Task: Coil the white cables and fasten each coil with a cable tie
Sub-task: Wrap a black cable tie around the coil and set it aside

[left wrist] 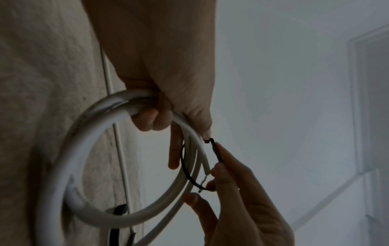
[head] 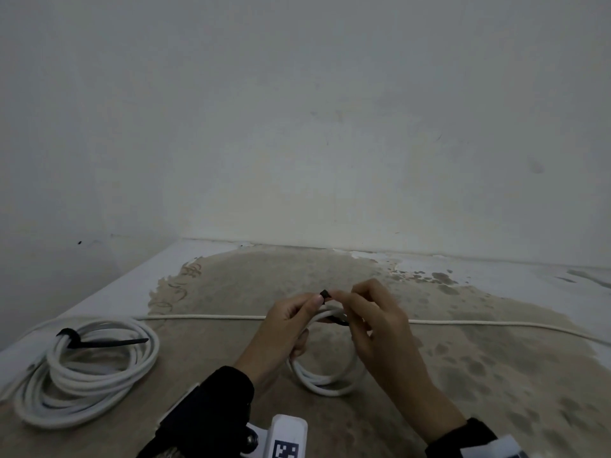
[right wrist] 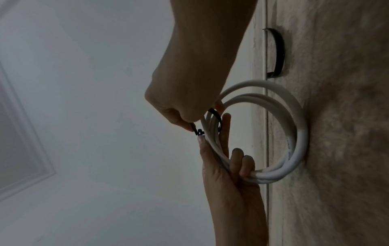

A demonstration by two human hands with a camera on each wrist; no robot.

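A small coil of white cable stands on edge on the table, held up at its top by both hands. My left hand curls its fingers round the coil's strands, and its thumb presses the black cable tie's head. The tie's strap loops round the strands. My right hand pinches the tie's tail right beside the head.
A larger white coil lies at the left with a black tie fastened on it. A thin pale cord runs across the worn table behind the hands. A loose black tie lies on the table. Walls stand close behind and to the left.
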